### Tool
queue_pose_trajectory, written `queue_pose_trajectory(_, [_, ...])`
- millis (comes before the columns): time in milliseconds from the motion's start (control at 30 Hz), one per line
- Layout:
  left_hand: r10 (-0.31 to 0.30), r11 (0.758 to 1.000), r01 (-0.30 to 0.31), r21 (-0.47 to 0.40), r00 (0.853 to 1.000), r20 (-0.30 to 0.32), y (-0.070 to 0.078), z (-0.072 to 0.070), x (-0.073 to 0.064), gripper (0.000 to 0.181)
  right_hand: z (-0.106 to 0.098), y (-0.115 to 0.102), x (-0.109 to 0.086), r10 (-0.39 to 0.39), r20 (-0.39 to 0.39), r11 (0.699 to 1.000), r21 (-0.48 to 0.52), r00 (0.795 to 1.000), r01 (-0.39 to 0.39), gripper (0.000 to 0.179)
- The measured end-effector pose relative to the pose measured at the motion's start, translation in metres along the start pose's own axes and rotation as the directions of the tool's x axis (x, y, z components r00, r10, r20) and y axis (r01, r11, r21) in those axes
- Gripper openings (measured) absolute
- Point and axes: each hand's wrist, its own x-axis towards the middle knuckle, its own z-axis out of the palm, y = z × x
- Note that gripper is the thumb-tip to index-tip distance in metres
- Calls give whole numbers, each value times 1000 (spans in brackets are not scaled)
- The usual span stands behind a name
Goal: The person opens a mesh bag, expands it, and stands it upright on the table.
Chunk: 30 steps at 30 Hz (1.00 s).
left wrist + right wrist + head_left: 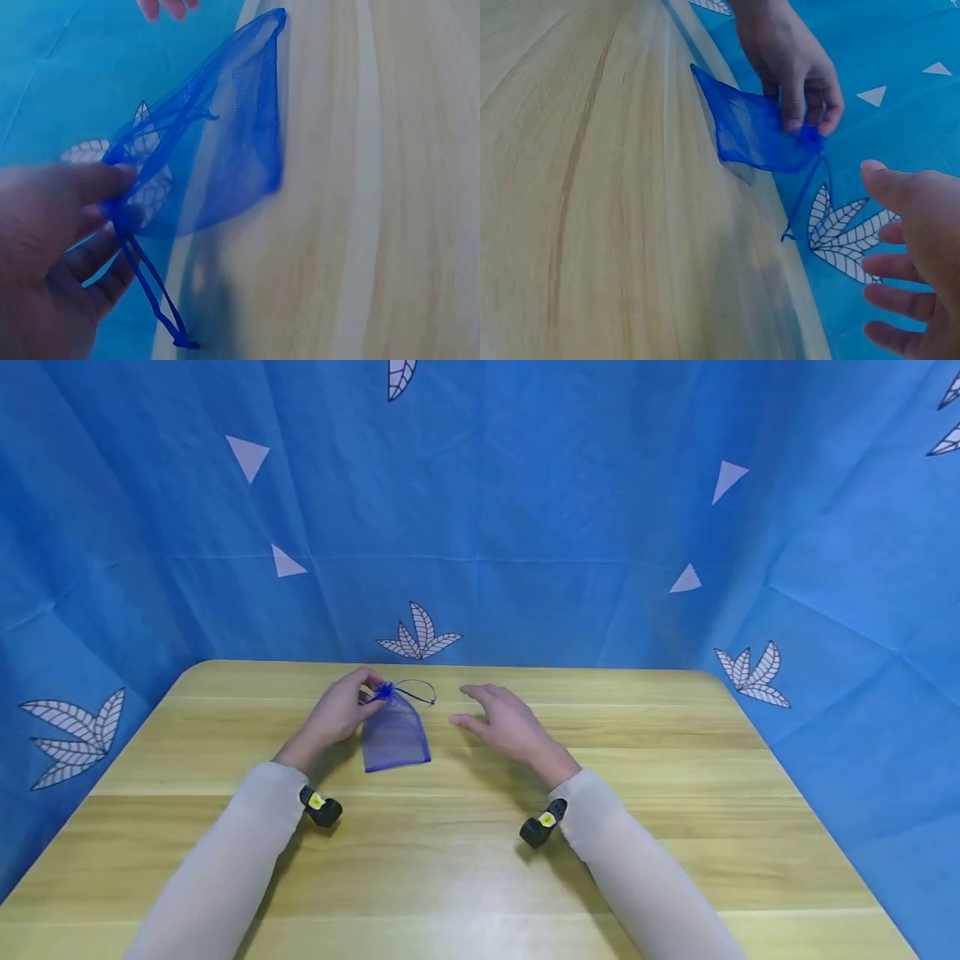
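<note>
A sheer blue drawstring pouch (pixel 396 735) is held by my left hand (pixel 341 706), whose thumb and fingers pinch it at the gathered neck. In the left wrist view the mesh body of the pouch (pixel 225 142) spreads away from the fingertips, and its ribbon loop (pixel 161 300) dangles below the hand. The right wrist view shows the same pinch, with the flat end of the pouch (pixel 739 127) hanging out over the wood. My right hand (pixel 504 720) hovers to the right of the pouch, thumb and fingers apart and holding nothing.
A light wooden table (pixel 450 852) with rounded far corners lies under both hands. Behind it and along its sides hangs a blue curtain (pixel 480 510) printed with white leaves and triangles. Each wrist wears a small black camera on a band.
</note>
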Motion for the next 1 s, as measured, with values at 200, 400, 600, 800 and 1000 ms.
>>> queue_pose_trajectory(200, [9,999,-10,-48,1000,-5,13,3,3,32,4,-3,7,1,-23,997,78,1000,1,55])
queue_pose_trajectory(400, [36,996,-36,-80,999,0,30,12,3,35,11,-7,12,36,-57,981,195,998,-25,43])
queue_pose_trajectory(600, [80,991,-79,-107,997,-2,44,24,2,34,19,-11,13,73,-58,967,250,996,-56,39])
queue_pose_trajectory(800, [133,983,-132,-129,991,4,51,30,7,31,21,-12,15,103,-99,953,295,990,-70,34])
queue_pose_trajectory(1000, [138,980,-133,-150,990,23,55,36,8,31,25,-8,16,157,-135,924,370,978,-97,19])
